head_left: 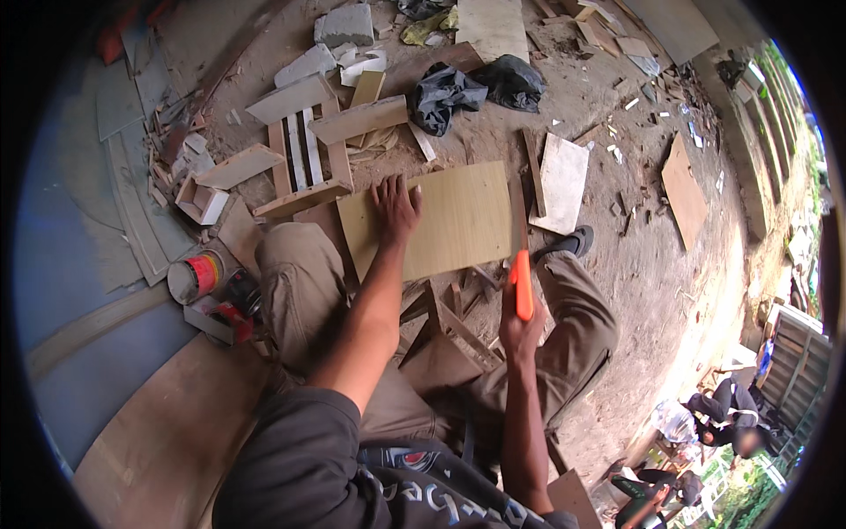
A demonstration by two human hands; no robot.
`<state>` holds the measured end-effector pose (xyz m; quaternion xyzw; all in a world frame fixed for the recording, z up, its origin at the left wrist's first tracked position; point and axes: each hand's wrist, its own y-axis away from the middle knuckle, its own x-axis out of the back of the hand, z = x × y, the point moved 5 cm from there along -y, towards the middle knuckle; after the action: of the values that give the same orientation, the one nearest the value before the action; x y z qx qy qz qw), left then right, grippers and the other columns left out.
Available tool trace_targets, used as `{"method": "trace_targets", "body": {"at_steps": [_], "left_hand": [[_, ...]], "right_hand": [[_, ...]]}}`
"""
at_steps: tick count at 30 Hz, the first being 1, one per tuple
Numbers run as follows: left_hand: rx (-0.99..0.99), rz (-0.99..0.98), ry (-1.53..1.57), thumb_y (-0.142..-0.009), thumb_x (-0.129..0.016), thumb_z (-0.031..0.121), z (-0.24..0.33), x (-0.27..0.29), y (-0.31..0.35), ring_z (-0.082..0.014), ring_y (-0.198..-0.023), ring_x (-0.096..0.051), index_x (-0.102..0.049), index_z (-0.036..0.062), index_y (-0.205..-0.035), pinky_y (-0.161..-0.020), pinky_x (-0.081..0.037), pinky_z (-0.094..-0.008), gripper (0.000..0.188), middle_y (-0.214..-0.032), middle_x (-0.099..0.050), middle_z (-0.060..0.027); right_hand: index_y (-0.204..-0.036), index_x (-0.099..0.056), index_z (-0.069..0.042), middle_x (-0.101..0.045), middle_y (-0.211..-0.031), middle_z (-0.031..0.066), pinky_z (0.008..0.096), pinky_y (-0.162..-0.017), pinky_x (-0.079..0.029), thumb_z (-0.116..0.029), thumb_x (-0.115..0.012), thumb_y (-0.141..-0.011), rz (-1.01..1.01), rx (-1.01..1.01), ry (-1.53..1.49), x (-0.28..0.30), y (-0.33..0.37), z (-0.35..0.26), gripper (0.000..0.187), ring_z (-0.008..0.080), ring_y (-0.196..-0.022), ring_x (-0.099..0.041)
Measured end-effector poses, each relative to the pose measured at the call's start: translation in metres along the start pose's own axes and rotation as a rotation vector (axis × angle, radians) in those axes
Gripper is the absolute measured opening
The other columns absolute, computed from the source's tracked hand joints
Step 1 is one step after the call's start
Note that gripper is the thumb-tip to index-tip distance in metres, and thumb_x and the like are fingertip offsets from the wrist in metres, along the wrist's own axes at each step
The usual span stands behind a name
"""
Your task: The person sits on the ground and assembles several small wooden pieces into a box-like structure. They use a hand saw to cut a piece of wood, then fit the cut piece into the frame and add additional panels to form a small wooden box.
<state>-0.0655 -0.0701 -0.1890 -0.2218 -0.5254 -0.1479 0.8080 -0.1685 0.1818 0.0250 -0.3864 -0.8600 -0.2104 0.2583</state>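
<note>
A rectangular light-wood board (458, 216) lies across in front of my knees. My left hand (395, 204) presses on its upper left part, palm down with fingers stretched out toward the far edge. My right hand (522, 328) is closed around the orange handle of a handsaw (524, 286). The saw's thin blade points away from me, along the board's right edge. Whether its teeth touch the wood, I cannot tell. Beneath the board, a wooden support (441, 331) shows partly between my legs.
Wooden frames (304, 145) and black plastic bags (445, 95) lie beyond the board. A pale panel (560, 181) rests right of the saw, near my sandalled foot (568, 242). An open can (196, 275) stands at left. Two people (731, 414) sit far right.
</note>
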Motion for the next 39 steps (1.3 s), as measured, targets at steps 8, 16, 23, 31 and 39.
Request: {"method": "trace_targets", "body": {"at_steps": [8,16,23,31,39], "left_hand": [[0.080,-0.109,0.069,-0.089,-0.049,0.040,-0.003,0.009,-0.017,-0.0294,-0.116,-0.048,-0.054,0.0050,-0.116,-0.110,-0.024,-0.0508,0.044,-0.118,-0.055,-0.0124],[0.095,-0.143,0.006,-0.089,-0.049,0.040,0.003,0.011,-0.016,-0.0282,-0.115,-0.048,-0.052,0.0059,-0.119,-0.109,-0.026,-0.0495,0.046,-0.121,-0.054,-0.0108],[0.054,-0.054,-0.044,-0.088,-0.050,0.038,0.003,0.013,-0.018,-0.0273,-0.115,-0.048,-0.054,0.0057,-0.119,-0.108,-0.027,-0.0474,0.044,-0.117,-0.056,-0.0108],[-0.008,0.070,0.081,-0.088,-0.052,0.034,0.004,0.014,-0.018,-0.0307,-0.107,-0.054,-0.056,0.0048,-0.114,-0.105,-0.029,-0.0516,0.039,-0.111,-0.060,-0.0133],[0.028,-0.033,-0.001,-0.090,-0.049,0.037,0.001,0.015,-0.025,-0.0318,-0.108,-0.054,-0.056,0.0077,-0.114,-0.102,-0.031,-0.0511,0.038,-0.112,-0.060,-0.0136]], "right_hand": [[-0.074,-0.055,0.002,-0.048,-0.054,0.0139,0.0321,-0.046,-0.039,-0.016,-0.066,-0.088,-0.199,-0.173,-0.006,-0.039,0.018,-0.024,0.025,0.0186,-0.044,-0.045],[-0.076,-0.055,0.002,-0.049,-0.055,0.0134,0.0316,-0.046,-0.039,-0.014,-0.067,-0.087,-0.254,-0.121,-0.049,-0.049,0.002,-0.039,0.022,0.0178,-0.045,-0.046],[-0.084,-0.060,0.001,-0.055,-0.063,0.0152,0.0328,-0.051,-0.043,-0.014,-0.067,-0.086,-0.147,0.006,-0.046,-0.041,-0.011,-0.018,0.017,0.0242,-0.052,-0.056],[-0.091,-0.059,0.000,-0.061,-0.070,0.0191,0.0388,-0.057,-0.048,-0.018,-0.066,-0.089,0.037,0.122,0.304,-0.028,-0.108,0.033,0.019,0.0347,-0.063,-0.063],[-0.082,-0.054,-0.001,-0.061,-0.073,0.0190,0.0469,-0.061,-0.046,-0.038,-0.073,-0.081,0.129,0.201,0.586,-0.033,-0.198,0.182,0.042,0.0388,-0.068,-0.061]]}}
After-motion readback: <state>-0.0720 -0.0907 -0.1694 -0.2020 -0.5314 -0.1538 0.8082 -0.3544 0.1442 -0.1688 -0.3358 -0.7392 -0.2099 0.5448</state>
